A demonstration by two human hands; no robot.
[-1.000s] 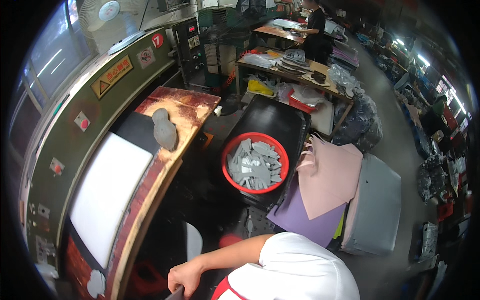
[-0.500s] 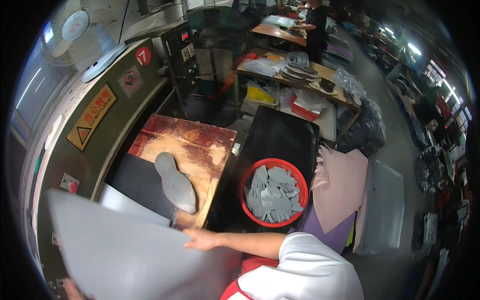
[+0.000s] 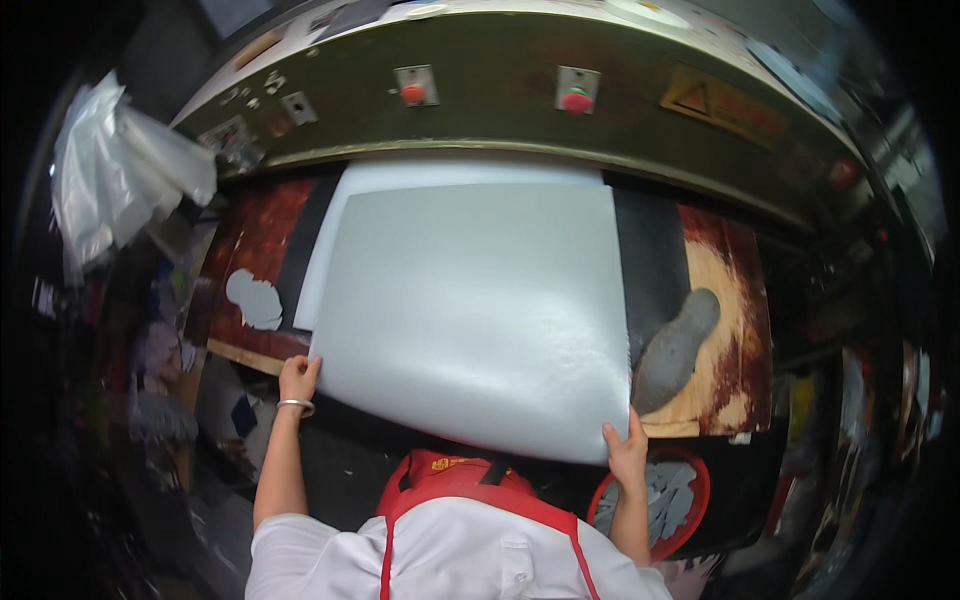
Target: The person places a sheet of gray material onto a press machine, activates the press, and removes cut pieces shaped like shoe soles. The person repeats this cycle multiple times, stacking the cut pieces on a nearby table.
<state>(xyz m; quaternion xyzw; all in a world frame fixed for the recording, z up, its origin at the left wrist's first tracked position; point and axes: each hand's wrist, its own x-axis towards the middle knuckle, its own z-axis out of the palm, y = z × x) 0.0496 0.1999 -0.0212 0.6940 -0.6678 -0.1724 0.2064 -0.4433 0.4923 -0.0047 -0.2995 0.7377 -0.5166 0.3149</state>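
Observation:
A large grey sheet (image 3: 470, 310) spans the space between my hands, over the machine's bed. My left hand (image 3: 299, 378) pinches its near left corner, and my right hand (image 3: 626, 447) grips the near right corner with the thumb on top. Beneath the sheet lies a white board (image 3: 330, 240), showing along the far and left sides. Right of the sheet, a grey sole-shaped piece (image 3: 678, 350) rests on the worn wooden board. Several grey cut pieces (image 3: 255, 300) lie on the red-brown wood at the left.
A green machine beam (image 3: 500, 95) with red buttons (image 3: 575, 101) runs across the far side. Below my right hand stands a red basin (image 3: 690, 528) holding grey scraps. Clear plastic bags (image 3: 120, 180) hang at the far left.
My view has swung left to face the machine. The grey sheet, tilted and blurred before, now spreads out over the white board, and both my hands hold its near corners.

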